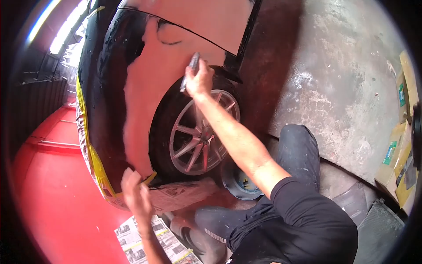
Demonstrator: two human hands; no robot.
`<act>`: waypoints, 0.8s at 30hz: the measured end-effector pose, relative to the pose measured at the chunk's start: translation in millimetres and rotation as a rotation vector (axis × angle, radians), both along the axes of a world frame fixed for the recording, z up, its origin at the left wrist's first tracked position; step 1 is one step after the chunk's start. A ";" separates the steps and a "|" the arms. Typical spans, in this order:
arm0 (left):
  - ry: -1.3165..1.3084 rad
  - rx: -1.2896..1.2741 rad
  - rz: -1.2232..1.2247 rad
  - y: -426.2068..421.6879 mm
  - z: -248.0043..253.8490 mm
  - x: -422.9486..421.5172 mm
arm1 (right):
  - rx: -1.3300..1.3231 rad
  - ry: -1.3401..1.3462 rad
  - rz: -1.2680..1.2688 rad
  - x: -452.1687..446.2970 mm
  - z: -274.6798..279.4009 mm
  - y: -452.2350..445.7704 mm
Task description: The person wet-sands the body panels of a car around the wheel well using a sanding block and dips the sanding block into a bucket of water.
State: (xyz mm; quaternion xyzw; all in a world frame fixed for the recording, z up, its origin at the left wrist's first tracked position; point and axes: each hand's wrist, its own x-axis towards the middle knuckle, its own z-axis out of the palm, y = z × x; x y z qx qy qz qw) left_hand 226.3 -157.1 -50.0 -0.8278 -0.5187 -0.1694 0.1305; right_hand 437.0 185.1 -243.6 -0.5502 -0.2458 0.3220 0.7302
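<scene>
A grey block [194, 62] is gripped in the right hand [200, 82] near a car panel [147, 97]. The left hand [137, 196] is loosely spread.

Blotchy grey floor [334, 101], dark ribbed panel [37, 103], bright light strips [68, 28]

Right hand [201, 80] grips narrow grey block [195, 60] at pinkish car panel [143, 101], above alloy wheel [203, 137]. Left hand [135, 191] blurred, fingers loose, near panel's lower end. Yellow masking tape [99, 169] along car's edge; newspaper [128, 237] on red floor [66, 198].
</scene>
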 end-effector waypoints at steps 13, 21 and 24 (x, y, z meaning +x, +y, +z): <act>0.726 0.409 -0.002 244.5 76.4 -19.7 | -0.282 -0.009 -0.031 65.5 -41.2 75.7; 0.700 0.401 -0.002 244.6 74.6 -16.0 | -0.168 -0.174 -0.086 58.5 -68.7 80.9; 0.691 0.399 -0.014 245.6 75.6 -16.5 | -0.003 -0.234 -0.181 49.5 -47.6 72.0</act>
